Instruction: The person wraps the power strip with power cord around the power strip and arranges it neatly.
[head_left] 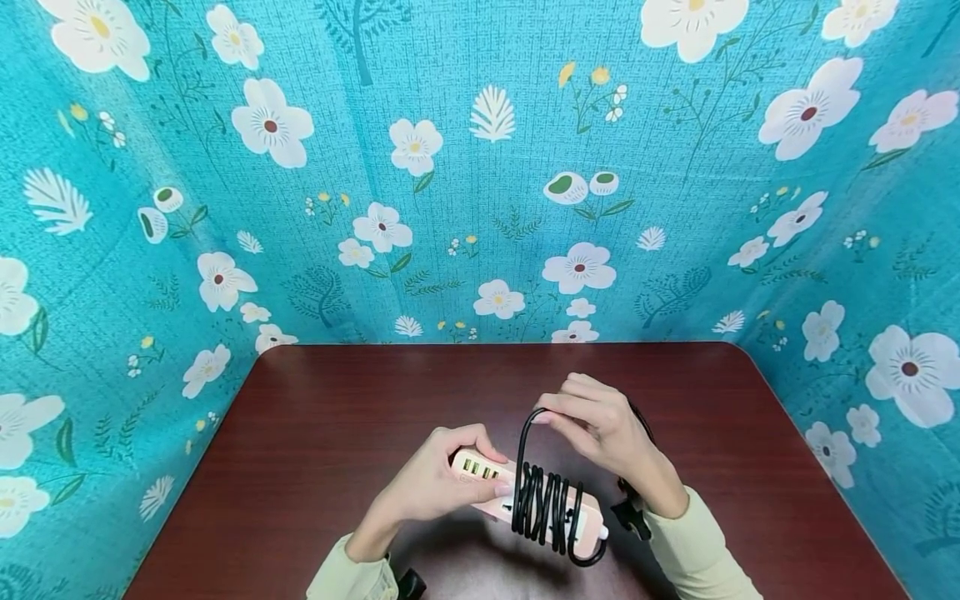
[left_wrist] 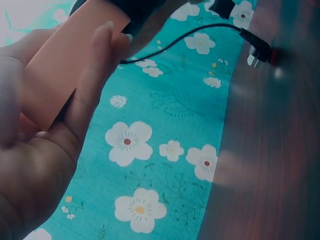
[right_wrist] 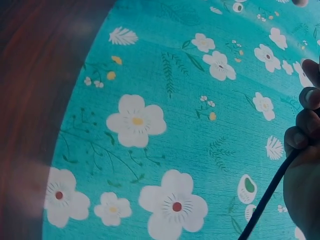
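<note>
A pink power strip (head_left: pixel 590 518) with USB ports at its left end is held above the table, tilted down to the right. My left hand (head_left: pixel 442 471) grips its port end between thumb and fingers. Several turns of black cord (head_left: pixel 536 504) wrap around the strip's middle and right part. My right hand (head_left: pixel 600 421) pinches the cord above the strip, and a loop runs from the coils up to its fingertips. The cord's plug (left_wrist: pixel 259 50) dangles below the right wrist. In the left wrist view the strip's plain underside (left_wrist: pixel 75 60) shows, pressed against the palm.
A dark red-brown table (head_left: pixel 337 417) with rounded far corners lies beneath both hands. Teal flowered cloth (head_left: pixel 465 208) hangs behind it and along both sides. A black wrist strap piece (head_left: pixel 410 585) sits by the left sleeve.
</note>
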